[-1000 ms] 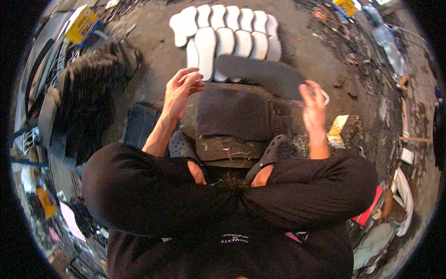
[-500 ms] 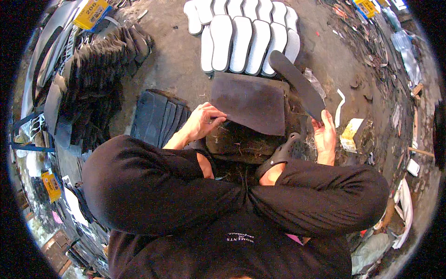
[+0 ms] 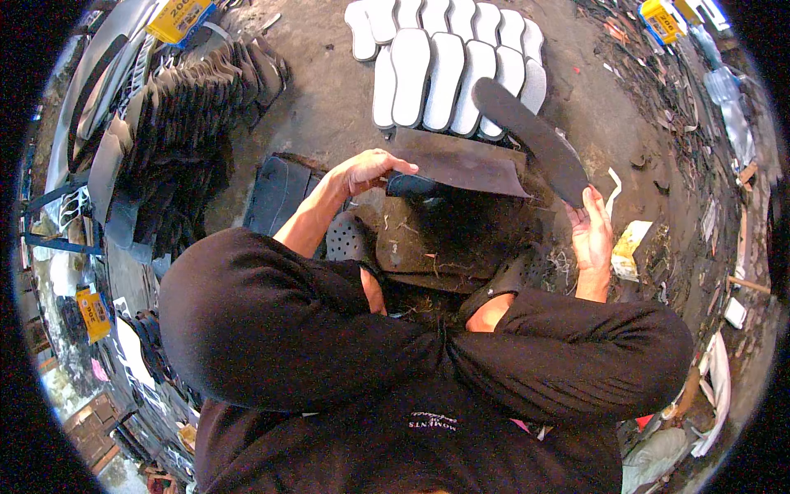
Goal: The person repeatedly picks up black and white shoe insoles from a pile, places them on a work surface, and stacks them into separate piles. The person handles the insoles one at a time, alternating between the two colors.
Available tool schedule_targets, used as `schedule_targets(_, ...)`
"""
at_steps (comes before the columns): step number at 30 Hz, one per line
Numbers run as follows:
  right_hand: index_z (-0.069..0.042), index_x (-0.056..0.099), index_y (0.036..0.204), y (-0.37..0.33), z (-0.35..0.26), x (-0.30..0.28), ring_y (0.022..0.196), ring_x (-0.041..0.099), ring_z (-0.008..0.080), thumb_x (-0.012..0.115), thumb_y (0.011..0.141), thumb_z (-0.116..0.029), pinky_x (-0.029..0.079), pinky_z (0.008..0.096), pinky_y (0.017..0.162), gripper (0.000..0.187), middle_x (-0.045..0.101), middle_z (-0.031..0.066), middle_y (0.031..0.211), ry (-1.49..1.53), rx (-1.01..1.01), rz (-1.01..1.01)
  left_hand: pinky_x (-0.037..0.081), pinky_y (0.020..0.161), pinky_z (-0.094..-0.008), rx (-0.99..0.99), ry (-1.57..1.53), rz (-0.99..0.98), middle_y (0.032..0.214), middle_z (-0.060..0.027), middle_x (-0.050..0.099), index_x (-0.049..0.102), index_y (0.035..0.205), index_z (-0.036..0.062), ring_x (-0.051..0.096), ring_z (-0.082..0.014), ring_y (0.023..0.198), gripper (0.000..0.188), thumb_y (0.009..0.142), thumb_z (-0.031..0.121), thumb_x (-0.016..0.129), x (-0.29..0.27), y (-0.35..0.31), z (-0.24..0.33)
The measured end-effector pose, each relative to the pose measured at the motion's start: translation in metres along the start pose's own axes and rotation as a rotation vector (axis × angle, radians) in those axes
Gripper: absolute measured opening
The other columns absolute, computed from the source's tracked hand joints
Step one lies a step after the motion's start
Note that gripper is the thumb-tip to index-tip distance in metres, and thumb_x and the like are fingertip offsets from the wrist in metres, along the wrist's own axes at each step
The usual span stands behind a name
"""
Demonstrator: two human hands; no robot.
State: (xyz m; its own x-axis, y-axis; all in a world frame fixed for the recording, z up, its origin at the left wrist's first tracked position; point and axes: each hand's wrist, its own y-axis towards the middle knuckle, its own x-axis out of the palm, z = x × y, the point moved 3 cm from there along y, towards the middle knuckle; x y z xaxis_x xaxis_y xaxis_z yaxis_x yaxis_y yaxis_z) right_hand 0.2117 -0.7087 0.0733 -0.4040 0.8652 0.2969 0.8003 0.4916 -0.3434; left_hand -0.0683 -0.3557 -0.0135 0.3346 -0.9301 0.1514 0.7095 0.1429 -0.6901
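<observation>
My left hand (image 3: 372, 170) is closed on the near left edge of a dark flexible sheet (image 3: 473, 169). The sheet is raised and curled, and its dark bluish underside shows near my fingers. Beneath it stands a low, dusty dark block (image 3: 444, 239) between my feet. On the right, my right hand (image 3: 591, 229) pinches the near end of a dark shoe insole (image 3: 531, 136). This insole slants up to the left, its far end in front of the white insoles (image 3: 448, 82) laid in two overlapping rows on the ground.
Left of the block lies a pile of dark blue pieces (image 3: 278, 196), partly behind my left arm. Farther left stands a large stack of brown-black insoles (image 3: 185, 123). A yellow-and-white scrap (image 3: 629, 249) lies right of my right hand. Yellow boxes (image 3: 179, 20) and debris edge the area.
My left hand has lifted the sheet's near edge up and away from me, baring more of the block. My right hand still holds the insole, slightly lower. The view has shifted a little.
</observation>
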Motion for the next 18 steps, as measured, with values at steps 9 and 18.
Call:
schedule_targets(9, -0.009, 0.060, 0.138, -0.002, 0.049, -0.003, 0.111, 0.068, 0.0155, 0.067, 0.109, -0.020, 0.060, 0.0330, 0.089, 0.032, 0.067, 0.0020, 0.126, -0.080, 0.128, -0.066, 0.049, 0.105, -0.0352, 0.167, 0.172, -0.103, 0.121, -0.0070, 0.079, 0.080, 0.121, 0.0020, 0.068, -0.0159, 0.115, 0.044, 0.095, 0.036, 0.083, 0.022, -0.038, -0.028)
schedule_targets(18, -0.007, 0.058, 0.140, -0.026, 0.093, 0.009, 0.094, 0.071, 0.0158, 0.073, 0.105, -0.019, 0.061, 0.0340, 0.081, 0.040, 0.075, 0.0096, 0.114, -0.280, 0.182, -0.162, 0.061, 0.080, -0.0269, 0.276, -0.528, 0.397, 0.104, -0.0093, 0.076, 0.067, 0.133, -0.0015, 0.072, -0.0131, 0.089, 0.042, 0.098, 0.015, 0.082, 0.053, -0.055, -0.074)
